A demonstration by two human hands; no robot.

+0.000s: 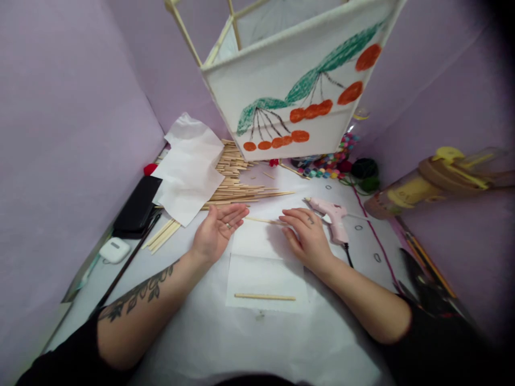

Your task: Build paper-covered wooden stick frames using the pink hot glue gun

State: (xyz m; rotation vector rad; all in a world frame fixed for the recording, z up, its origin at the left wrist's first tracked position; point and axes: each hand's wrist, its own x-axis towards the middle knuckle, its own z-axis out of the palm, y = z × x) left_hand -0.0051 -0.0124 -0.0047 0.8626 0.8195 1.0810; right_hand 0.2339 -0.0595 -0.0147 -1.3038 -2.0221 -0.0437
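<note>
My left hand is turned palm up with its fingers stretched out and nothing resting in it. Between my hands, a thin wooden stick lies along the far part of a white paper sheet. Its right end meets the fingertips of my right hand; whether they press on it I cannot tell. That hand is palm down, thumb apart from the fingers. A second wooden stick lies across the sheet's near part. Just beyond my right hand is a pink glue gun on its side.
A white lantern-like box with painted cherries overhangs the back. Behind my left hand are a pile of wooden sticks and crumpled paper. A black case and white earbud case lie left; a drink cup leans right.
</note>
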